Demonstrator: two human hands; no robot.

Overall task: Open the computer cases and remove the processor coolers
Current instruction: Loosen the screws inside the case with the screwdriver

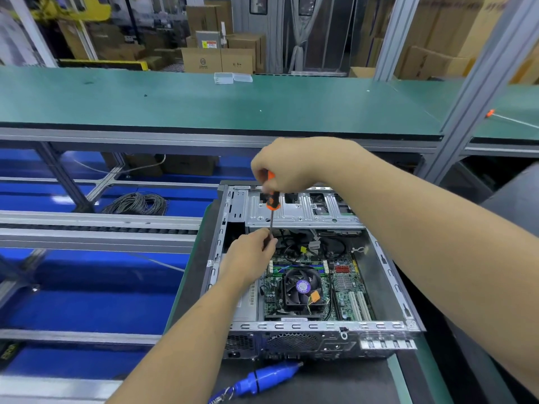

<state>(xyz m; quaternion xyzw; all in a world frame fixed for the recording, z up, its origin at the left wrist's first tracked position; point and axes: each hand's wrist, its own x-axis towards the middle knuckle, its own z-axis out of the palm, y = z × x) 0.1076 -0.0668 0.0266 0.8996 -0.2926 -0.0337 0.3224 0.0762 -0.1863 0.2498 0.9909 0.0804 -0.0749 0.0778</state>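
An open computer case (388, 275) lies flat on the bench, its green motherboard exposed. The processor cooler (302, 290), a black fan with a purple centre label, sits on the board in the near half of the case. My right hand (287, 164) grips the orange and black handle of a screwdriver (272, 199) held upright above the case's far left. My left hand (250, 259) pinches the screwdriver's metal shaft low down, just left of the cooler. The tip is hidden behind my left fingers.
A blue electric screwdriver (264, 380) lies on the dark mat in front of the case. A coil of grey cable (137, 204) sits on the blue floor to the left, beyond conveyor rails. A green workbench (204, 103) with a small clear box (224, 77) runs across behind.
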